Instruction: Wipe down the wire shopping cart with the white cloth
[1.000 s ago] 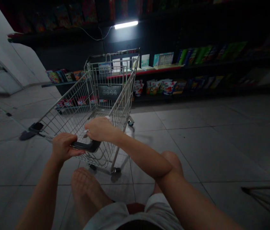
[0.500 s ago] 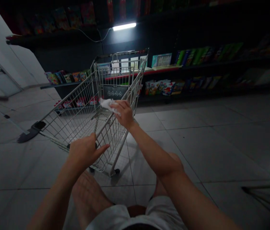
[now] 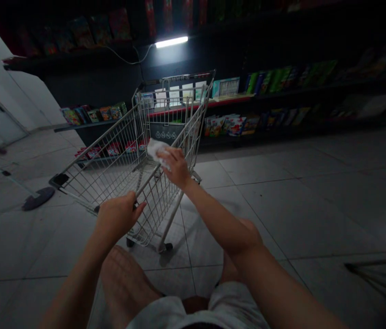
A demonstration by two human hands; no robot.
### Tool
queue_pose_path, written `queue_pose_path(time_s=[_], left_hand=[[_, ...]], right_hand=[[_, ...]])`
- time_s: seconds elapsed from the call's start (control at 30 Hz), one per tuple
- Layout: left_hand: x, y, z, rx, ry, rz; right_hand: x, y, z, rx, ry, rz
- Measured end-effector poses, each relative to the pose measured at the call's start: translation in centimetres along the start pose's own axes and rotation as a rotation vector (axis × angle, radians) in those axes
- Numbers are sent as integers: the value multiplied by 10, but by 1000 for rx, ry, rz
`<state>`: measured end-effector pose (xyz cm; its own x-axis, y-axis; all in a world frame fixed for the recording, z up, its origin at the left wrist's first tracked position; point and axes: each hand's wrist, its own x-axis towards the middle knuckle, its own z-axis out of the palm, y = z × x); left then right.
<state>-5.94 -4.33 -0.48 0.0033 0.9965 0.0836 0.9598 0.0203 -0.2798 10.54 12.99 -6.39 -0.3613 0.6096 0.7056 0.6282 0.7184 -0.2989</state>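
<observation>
In front of me stands a metal shopping cart, its wire basket showing nothing inside. My left hand grips the near corner of the cart's top rail, fingers curled over it and the thumb on the outer side. Farther along the same side rail, my right hand is closed on a white cloth or wipe pressed against the rail. Part of the cloth sticks out over the basket, and the rest is hidden under my fingers. A dark panel with round symbols hangs at the cart's far end.
Dark store shelves with packaged goods run behind the cart, lit by a tube lamp. A stand with a round dark base is at the left. Thin dark legs of some stand reach in at the right. Tiled floor surrounds the cart.
My right hand and the cloth have shifted slightly along the rail, and the cloth's loose end has flared upward. My left hand keeps its grip, its thumb closer in. The view has tilted slightly.
</observation>
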Motion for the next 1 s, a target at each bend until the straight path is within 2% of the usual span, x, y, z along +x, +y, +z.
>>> queue_pose_path(time_s=[0.1,0.17,0.23,0.33,0.4,0.47,0.53,0.67,0.77,0.83,0.9,1.0], left_hand=[[0,-7,2,9,30,3],[1,-9,3,12,37,7],[2,-11,3,4,31,14],[2,-12,5,-1,34,21],[2,-14,7,1,42,21],[2,-17,8,-13,44,22],[2,-19,8,-27,41,24],[2,-21,6,-22,43,34],[2,-23,6,-24,48,54],[4,-25,8,-15,56,56],[6,-29,9,0,71,44],[8,-35,11,9,69,33]], right_hand=[[26,26,7,-47,164,454],[27,24,20,-56,193,580],[10,9,40,-37,211,558],[-42,-15,79,48,227,437],[-79,-21,101,101,199,401],[-103,-18,109,156,174,420],[-104,-14,101,189,196,443],[-59,-17,72,172,313,398],[-42,-25,76,156,285,368],[-56,-28,92,155,210,370],[-82,-27,107,176,134,363],[-111,-22,116,241,83,374]])
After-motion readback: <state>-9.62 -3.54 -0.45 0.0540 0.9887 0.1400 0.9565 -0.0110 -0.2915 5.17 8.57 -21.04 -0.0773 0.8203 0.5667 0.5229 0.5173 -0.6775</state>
